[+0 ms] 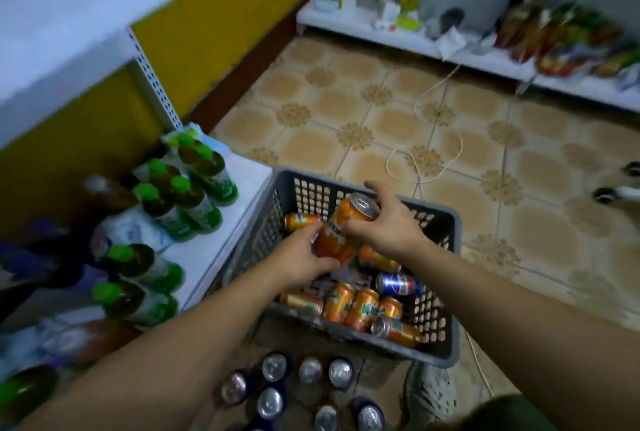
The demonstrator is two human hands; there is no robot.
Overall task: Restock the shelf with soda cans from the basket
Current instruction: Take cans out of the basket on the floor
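Observation:
A grey perforated basket stands on the floor and holds several orange soda cans and a blue can. Above the basket both hands grip one orange can, tilted with its top toward the far right. My left hand holds its lower end and my right hand wraps its upper part. A white low shelf at the left carries green-capped bottles.
Several upright blue cans stand on the floor in front of the basket. A white cable trails over the tiled floor. A far white shelf holds snack packs and small items. White caster legs show at the right edge.

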